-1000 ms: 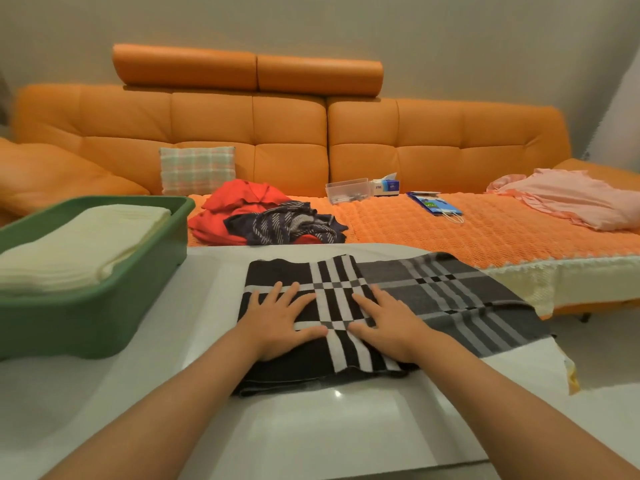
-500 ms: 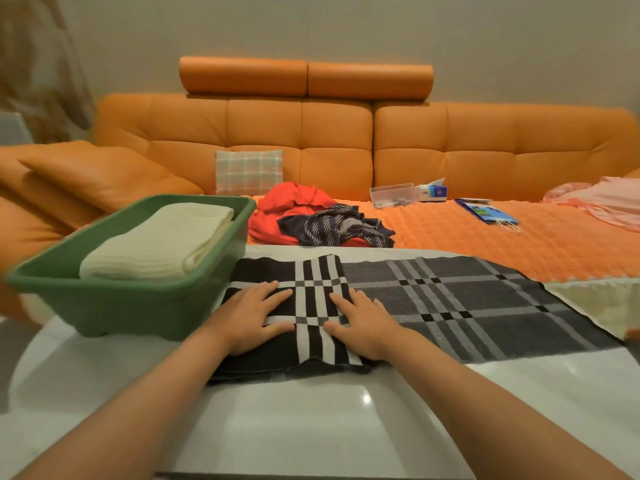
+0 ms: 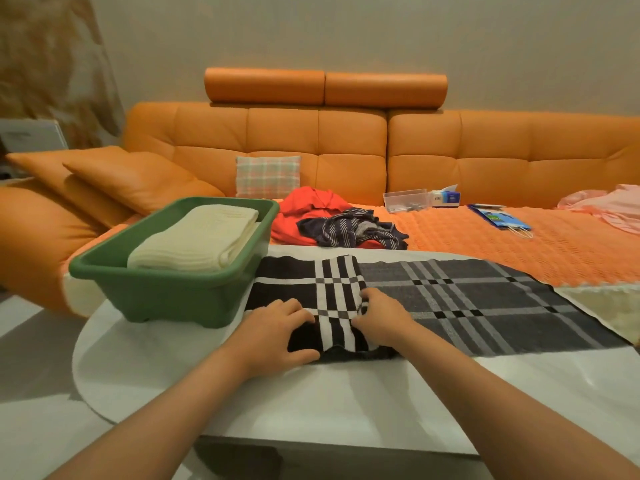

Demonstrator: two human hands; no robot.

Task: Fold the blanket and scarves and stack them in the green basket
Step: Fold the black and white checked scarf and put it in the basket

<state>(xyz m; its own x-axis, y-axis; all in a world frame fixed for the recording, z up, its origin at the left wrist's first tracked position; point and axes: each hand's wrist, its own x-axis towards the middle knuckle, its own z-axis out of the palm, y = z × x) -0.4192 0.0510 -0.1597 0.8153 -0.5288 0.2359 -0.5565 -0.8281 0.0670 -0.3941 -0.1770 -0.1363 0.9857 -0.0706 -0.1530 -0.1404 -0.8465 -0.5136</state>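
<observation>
Left hand (image 3: 277,330) and right hand (image 3: 382,318) each pinch the plaid scarf (image 3: 450,299) at its folded end on the surface (image 3: 346,393), just beside the green basket (image 3: 166,271) holding the blanket (image 3: 197,240). The print on the blue box (image 3: 446,198), perhaps tissues, is too small to read.

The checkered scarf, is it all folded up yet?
Partly folded: one end of the scarf lies doubled, gripped by left hand and right hand; the rest is spread on the table.
</observation>
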